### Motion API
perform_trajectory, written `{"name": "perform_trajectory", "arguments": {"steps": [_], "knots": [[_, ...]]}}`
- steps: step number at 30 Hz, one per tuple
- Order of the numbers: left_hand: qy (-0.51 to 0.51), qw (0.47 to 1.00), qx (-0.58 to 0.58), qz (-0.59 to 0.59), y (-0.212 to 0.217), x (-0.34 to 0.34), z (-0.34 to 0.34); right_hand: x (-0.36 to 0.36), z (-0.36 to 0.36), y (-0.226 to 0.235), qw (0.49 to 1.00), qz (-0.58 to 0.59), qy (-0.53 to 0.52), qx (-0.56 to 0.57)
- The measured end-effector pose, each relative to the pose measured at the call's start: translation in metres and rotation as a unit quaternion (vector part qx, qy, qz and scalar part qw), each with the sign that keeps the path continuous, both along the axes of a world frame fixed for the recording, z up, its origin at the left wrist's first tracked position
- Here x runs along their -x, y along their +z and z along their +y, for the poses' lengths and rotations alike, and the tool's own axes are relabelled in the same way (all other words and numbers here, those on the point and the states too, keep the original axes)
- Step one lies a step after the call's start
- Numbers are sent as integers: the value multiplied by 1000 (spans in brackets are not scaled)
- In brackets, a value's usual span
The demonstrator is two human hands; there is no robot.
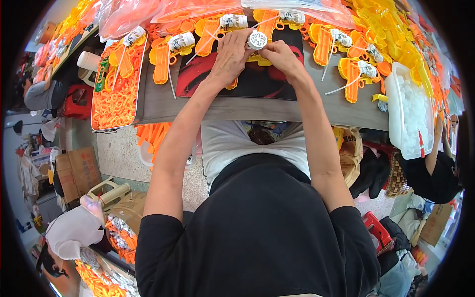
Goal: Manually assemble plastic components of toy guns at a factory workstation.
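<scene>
Over the dark red-and-black mat [198, 78], my left hand [230, 55] is closed round a toy gun whose white openwork round end [258, 39] faces up. My right hand [283, 56] pinches the same toy from its right side, fingers bent in; what lies between its fingertips is hidden. Below the hands shows a yellow part [260, 60] of the toy. Around the mat lie several similar toy guns, such as one on the left [161, 64] and one on the right [352, 79], with orange grips, yellow bodies, printed white cylinders and thin white strips.
A tray of orange rings [115, 106] stands at the table's left, a white tub of translucent pieces [397, 101] at its right. Plastic bags [133, 17] and yellow shells [391, 29] line the far side. Other people sit at both sides, one in black [435, 173].
</scene>
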State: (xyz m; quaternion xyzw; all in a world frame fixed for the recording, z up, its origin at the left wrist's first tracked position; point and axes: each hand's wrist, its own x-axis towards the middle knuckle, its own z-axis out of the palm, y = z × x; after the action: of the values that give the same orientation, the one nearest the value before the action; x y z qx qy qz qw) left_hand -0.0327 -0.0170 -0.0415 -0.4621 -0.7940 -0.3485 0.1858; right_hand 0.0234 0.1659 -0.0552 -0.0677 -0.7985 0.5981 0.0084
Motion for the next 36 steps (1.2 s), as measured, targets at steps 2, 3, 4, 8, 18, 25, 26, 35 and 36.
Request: {"name": "perform_trajectory", "arguments": {"steps": [2,3,4,8,18,25,26,35,36], "knots": [[3,1000,1,6,-1,0,-3,-5,-6,15,998,-29,37,41],[4,1000,0,4,-1,0,-3,-6,-8,17,999,-30,22,34],[6,1000,-1,3,-1,0,-3,-6,-10,20,999,-31,7,28],[0,1000,-3,1,0,-1,1,0,-10,6,996,-3,-43,-81],[-6,1000,-11,-6,0,1,8,9,-6,-8,990,-50,-117,-63],[-5,1000,-23,6,-1,5,2,-4,-11,23,995,-33,-20,87],[-17,1000,-18,-6,-1,0,10,-15,-3,31,994,-47,-29,95],[2,1000,-22,-17,0,-2,5,-5,-6,12,994,-22,-44,98],[0,1000,-23,-18,0,-1,5,-2,-4,9,994,-22,-46,98]]}}
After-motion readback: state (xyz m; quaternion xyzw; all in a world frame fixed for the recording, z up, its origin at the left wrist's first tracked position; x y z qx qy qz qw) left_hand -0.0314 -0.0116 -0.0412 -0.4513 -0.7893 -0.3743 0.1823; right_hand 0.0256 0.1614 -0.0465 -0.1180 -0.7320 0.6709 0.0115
